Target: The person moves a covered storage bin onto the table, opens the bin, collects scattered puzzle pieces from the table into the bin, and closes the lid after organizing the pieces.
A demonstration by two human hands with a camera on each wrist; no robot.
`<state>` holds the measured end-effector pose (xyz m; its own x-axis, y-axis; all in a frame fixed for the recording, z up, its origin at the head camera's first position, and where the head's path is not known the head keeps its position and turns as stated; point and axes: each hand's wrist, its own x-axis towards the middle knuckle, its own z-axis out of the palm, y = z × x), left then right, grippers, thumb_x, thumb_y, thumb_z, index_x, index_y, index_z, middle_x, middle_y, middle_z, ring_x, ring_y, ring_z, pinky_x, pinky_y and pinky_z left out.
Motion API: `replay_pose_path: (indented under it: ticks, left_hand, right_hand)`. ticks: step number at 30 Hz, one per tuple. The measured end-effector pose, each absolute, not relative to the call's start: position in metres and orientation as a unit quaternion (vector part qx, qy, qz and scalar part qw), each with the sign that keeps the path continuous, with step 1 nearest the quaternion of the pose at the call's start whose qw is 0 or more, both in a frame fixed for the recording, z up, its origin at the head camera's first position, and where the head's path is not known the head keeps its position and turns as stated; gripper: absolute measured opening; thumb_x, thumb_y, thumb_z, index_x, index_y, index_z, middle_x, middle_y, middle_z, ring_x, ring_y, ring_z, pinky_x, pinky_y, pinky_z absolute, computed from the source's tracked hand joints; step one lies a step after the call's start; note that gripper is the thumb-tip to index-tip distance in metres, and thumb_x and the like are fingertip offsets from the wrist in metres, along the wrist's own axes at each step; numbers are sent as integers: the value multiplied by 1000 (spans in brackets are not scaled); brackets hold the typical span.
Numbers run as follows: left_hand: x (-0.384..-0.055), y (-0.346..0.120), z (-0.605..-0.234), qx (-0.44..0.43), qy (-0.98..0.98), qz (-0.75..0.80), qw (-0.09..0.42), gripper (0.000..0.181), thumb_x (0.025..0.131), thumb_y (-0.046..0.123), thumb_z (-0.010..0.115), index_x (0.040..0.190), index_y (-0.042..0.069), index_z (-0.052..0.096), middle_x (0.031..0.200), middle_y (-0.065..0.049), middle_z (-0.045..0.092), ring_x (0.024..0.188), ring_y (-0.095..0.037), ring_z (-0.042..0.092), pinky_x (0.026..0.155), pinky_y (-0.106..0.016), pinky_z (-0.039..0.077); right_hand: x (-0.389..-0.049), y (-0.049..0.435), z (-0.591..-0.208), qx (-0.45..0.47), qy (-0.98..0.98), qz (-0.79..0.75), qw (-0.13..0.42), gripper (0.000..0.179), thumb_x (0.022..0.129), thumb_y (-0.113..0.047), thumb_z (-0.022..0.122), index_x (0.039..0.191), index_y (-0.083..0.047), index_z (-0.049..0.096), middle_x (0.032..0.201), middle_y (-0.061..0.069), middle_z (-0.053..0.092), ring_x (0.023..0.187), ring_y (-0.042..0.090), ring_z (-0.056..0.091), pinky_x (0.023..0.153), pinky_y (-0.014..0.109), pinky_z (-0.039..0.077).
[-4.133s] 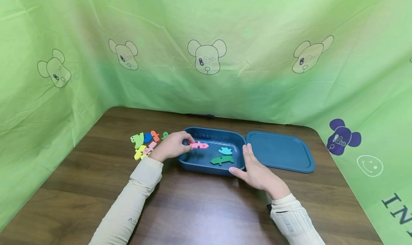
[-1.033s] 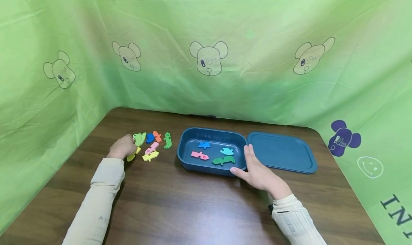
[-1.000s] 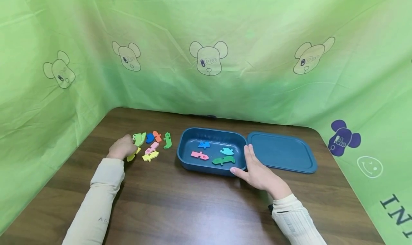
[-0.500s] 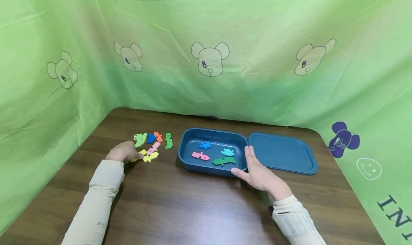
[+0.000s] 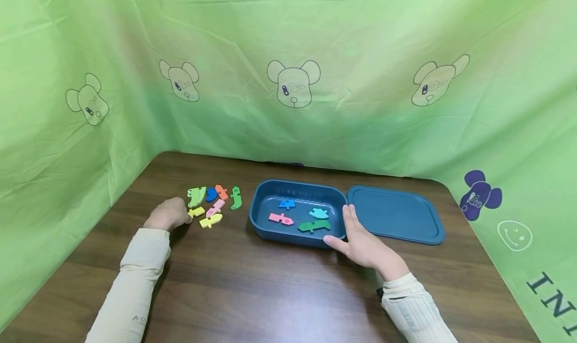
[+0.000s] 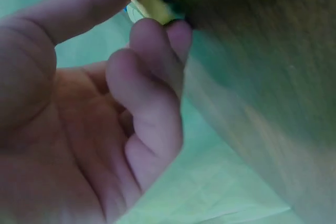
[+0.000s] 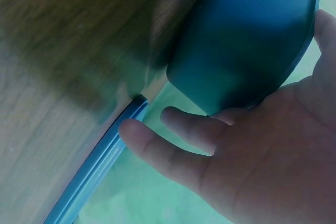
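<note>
The left hand is at the small yellow piece on the bench, just beside the light green piece; a second yellow piece lies near. Thumb and curled fingers are close about it, but the left wrist view is dim and cut off, so whether they grip it cannot be told. The right hand, holding nothing, lays its straight fingers against the right side of the blue box, thumb at the near rim.

The yellow piece looks light and stiff, probably smooth and not fragile, though lying flat it offers little height. Its long side edges seem the best hold, pinched between thumb and forefinger, clear of the small tab.
</note>
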<state>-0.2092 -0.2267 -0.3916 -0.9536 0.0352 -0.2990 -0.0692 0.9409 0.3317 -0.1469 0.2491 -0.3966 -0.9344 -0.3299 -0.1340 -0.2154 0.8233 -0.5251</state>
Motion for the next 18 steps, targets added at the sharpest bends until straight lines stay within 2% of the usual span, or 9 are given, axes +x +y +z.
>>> replay_pose_path:
  ticks: [2, 4, 8, 11, 15, 18]
  left_hand:
    - [-211, -230, -394, 1, 973, 189, 133, 25, 85, 12, 66, 65, 8, 53, 68, -6, 49, 65, -24, 50, 60, -37, 43]
    - [-214, -233, -396, 8, 971, 210, 113, 26, 87, 11, 67, 65, 9, 51, 66, -4, 48, 62, -21, 50, 58, -35, 42]
    - [-218, -234, -397, 17, 965, 252, 73, 16, 91, 9, 70, 84, -2, 59, 78, -10, 57, 67, -23, 55, 62, -36, 45]
    - [-220, -233, -398, 25, 963, 265, 40, 21, 92, 10, 71, 100, -8, 62, 91, -16, 61, 78, -28, 57, 71, -41, 48]
    - [-221, -230, -398, 41, 957, 285, 9, 26, 92, 11, 71, 107, -9, 63, 93, -16, 62, 85, -31, 56, 78, -45, 46]
    - [-220, -228, -398, 50, 953, 300, -5, 26, 92, 11, 71, 109, -8, 64, 93, -14, 61, 86, -30, 56, 77, -43, 45]
  right_hand:
    - [-147, 249, -397, -144, 948, -261, 111, 108, 98, -62, 53, 156, 8, -4, 163, 29, -11, 150, 45, -3, 116, 60, 14]
    - [-147, 249, -397, -144, 948, -261, 113, 108, 98, -63, 52, 156, 8, -4, 163, 29, -11, 150, 45, -3, 116, 60, 14]
    - [-148, 249, -396, -145, 948, -261, 112, 109, 97, -65, 51, 156, 9, -4, 162, 30, -10, 149, 45, -2, 115, 60, 14]
    - [-148, 249, -396, -145, 947, -262, 113, 110, 97, -66, 51, 156, 8, -4, 162, 30, -11, 149, 45, -2, 115, 60, 14]
    - [-147, 250, -398, -141, 946, -265, 121, 110, 97, -64, 52, 156, 7, -7, 163, 28, -12, 150, 44, -3, 115, 60, 14]
    - [-147, 250, -399, -137, 944, -272, 124, 110, 98, -62, 53, 156, 7, -10, 163, 27, -14, 150, 43, -4, 116, 60, 14]
